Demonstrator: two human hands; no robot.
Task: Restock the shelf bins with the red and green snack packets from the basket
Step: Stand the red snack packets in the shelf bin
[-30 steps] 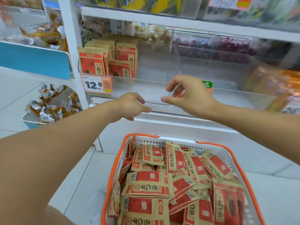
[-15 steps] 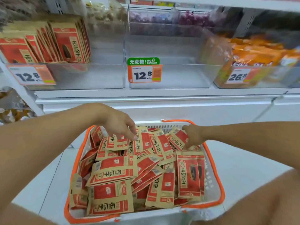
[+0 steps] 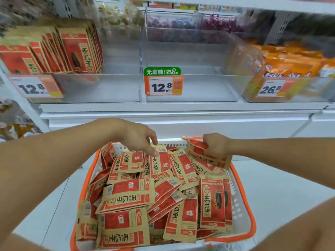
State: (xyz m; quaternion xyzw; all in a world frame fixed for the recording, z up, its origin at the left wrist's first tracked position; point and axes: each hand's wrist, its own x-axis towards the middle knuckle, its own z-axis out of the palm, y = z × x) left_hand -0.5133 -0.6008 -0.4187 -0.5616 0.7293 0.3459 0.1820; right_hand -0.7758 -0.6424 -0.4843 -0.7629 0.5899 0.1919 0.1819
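Note:
A white basket with an orange rim (image 3: 84,185) stands on the floor below the shelf, heaped with several red-and-tan snack packets (image 3: 126,196). My left hand (image 3: 136,136) reaches down over the far side of the heap, its fingertips touching the top edge of a packet (image 3: 160,162). At the far right rim my right hand (image 3: 215,147) grips a red packet (image 3: 199,151) and holds it tilted above the heap. Above, the left clear bin (image 3: 108,87) has red packets (image 3: 78,51) standing in its left half. The middle clear bin (image 3: 208,87) holds nothing.
Price tags (image 3: 164,86) reading 12.8 hang on the left and middle bins, the middle one under a green no-sugar label. A right bin (image 3: 290,66) holds orange packets, tagged 26.8. A white shelf ledge (image 3: 181,115) juts out between bins and basket. White floor surrounds the basket.
Both hands came down from the shelf front to the basket. The right hand has taken hold of a red packet and raised it at the far right rim; the left hand stays on the heap.

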